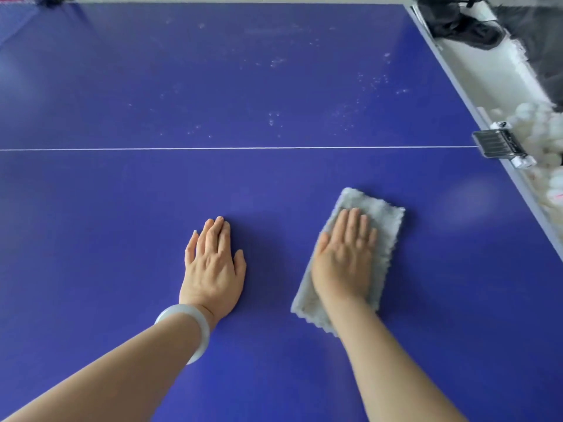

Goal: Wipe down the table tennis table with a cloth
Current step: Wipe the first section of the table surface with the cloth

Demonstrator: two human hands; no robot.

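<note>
Wiping under way: right hand (344, 257) flat, pressing cloth (382, 226); left hand (213, 263) flat, empty, on table (91, 223); next, likely the white specks (274, 117) beyond the line.

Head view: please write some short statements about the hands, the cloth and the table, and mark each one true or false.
1. The right hand presses flat on the grey cloth. True.
2. The left hand holds a second cloth. False: it lies bare and flat on the blue table.
3. Pale specks lie on the table beyond the white line. True.
4. The bracelet is on the right wrist. False: it is on the left wrist.
</note>
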